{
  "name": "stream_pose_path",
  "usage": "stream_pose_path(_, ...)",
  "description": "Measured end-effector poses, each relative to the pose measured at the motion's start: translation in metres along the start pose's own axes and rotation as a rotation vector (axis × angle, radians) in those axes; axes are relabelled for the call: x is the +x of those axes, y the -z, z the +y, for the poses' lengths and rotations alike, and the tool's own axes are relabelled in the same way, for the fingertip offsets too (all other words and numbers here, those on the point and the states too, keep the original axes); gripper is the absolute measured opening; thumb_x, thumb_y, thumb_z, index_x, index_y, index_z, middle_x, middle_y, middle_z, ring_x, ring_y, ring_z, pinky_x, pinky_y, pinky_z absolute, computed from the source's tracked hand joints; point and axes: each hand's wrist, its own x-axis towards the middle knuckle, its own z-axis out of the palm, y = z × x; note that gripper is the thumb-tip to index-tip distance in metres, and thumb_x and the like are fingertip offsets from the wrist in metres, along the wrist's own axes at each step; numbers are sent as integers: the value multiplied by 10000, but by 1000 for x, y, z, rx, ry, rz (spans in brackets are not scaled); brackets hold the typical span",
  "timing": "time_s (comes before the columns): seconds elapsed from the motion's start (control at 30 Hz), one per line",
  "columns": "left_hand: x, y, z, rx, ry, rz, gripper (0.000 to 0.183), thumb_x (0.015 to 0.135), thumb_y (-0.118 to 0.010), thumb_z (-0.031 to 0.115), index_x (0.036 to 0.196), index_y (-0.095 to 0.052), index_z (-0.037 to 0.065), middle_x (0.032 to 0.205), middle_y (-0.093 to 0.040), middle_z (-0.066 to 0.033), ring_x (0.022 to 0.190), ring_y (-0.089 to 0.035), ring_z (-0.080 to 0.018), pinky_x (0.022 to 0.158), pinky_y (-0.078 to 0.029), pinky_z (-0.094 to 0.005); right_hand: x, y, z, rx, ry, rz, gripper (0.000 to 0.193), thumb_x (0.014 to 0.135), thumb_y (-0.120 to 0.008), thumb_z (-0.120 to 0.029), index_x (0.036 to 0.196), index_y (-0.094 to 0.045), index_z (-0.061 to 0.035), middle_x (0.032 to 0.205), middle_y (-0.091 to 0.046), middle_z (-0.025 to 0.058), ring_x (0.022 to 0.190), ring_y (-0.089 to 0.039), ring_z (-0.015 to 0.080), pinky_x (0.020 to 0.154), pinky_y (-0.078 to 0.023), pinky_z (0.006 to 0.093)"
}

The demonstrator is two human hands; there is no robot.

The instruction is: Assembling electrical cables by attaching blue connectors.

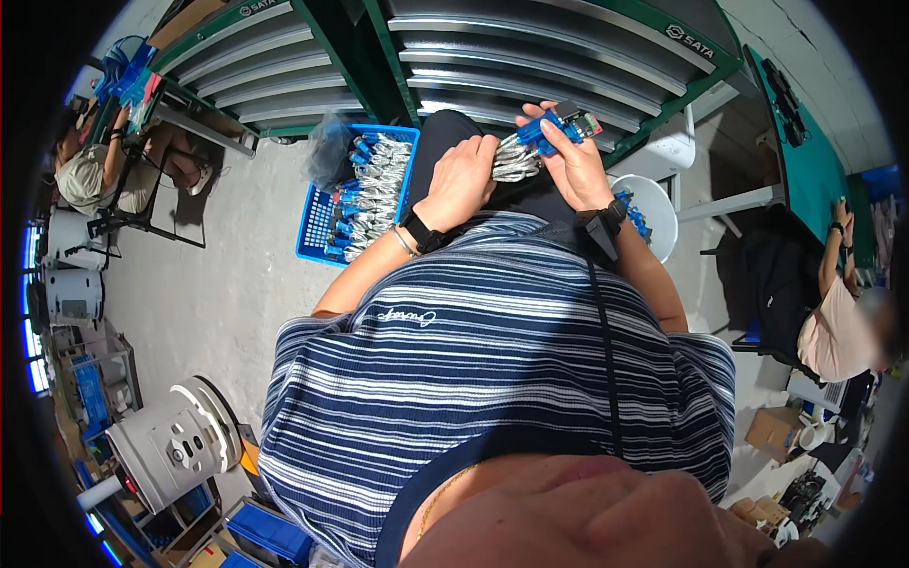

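Note:
A coiled silver-grey cable (514,160) with blue connector ends (537,135) is held up over my lap. My right hand (579,173) grips the blue ends between thumb and fingers, and a small part with a red and green face sticks out beyond them. On the other side, my left hand (458,184) closes round the near end of the coil, its fingertips partly hidden. Beside my left arm, a blue plastic basket (312,232) holds many similar coiled cables (379,180). A white bucket (666,213) with blue-ended pieces stands by my right wrist.
Green-framed metal drawer cabinets (530,52) rise just ahead. A clear plastic bag (329,151) hangs at the basket's left edge. Another person sits far left, and one at the green-topped table (805,142) on the right. A grey-white cylindrical machine (170,445) stands behind left.

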Motion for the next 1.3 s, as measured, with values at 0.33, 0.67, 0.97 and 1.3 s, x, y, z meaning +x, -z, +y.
stream_pose_path(0.33, 1, -4, -1, -92, 5, 193, 546, 645, -729, 22, 1145, -511, 52, 965, -532, -124, 950, -523, -323, 783, -404, -411, -4, -4, -3, 7, 107, -143, 348, 946, -574, -79, 1275, -458, -77, 1245, -578, 152, 1223, -528, 279, 1030, -431, 397)
stream_pose_path(0.67, 19, 9, -10, -179, -46, -177, 489, 713, -714, 98, 1141, -483, 49, 1007, -579, -173, 962, -580, -393, 778, -488, -456, 1, 7, -8, 70, 57, -89, 330, 968, -520, -74, 1287, -439, -63, 1251, -555, 159, 1240, -508, 305, 1019, -442, 439)
stream_pose_path(0.97, 29, 7, -6, -257, -34, -354, 407, 770, -707, 216, 1044, -491, 6, 825, -643, -238, 831, -621, -433, 721, -491, -487, 0, 17, -9, 129, 61, 6, 316, 958, -556, -119, 1260, -478, -65, 1172, -596, 131, 1157, -571, 266, 941, -495, 417)
stream_pose_path(1.3, 19, -3, 4, -113, 11, -219, 365, 739, -725, 164, 973, -481, 27, 763, -637, -197, 756, -628, -408, 656, -499, -475, -3, 17, -4, -3, 47, 51, 238, 951, -596, -178, 1131, -517, -45, 1015, -635, 103, 997, -630, 207, 816, -537, 339)
